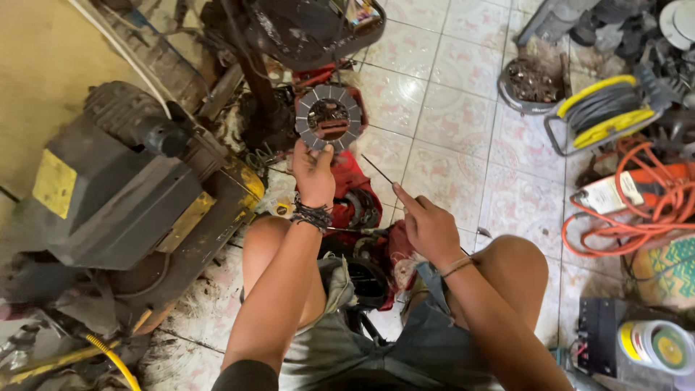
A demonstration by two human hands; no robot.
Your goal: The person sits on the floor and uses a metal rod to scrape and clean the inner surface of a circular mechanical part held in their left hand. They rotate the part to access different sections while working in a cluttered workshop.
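My left hand [313,172] is raised in front of me and grips the lower rim of a round grey slotted metal core [328,117], held up face-on with a reddish centre showing. My right hand [427,223] sits lower, above my right knee, pinching a thin dark rod or wire [378,171] that slants up to the left toward the core. Red motor housing parts [356,190] lie on the tiled floor between my knees, below both hands.
A large grey and yellow machine [116,188] fills the left. A yellow cable reel [604,108], coiled orange cable [651,210], a bowl of small parts [532,83] and tape rolls [659,346] crowd the right. Pale floor tiles [463,145] show at centre.
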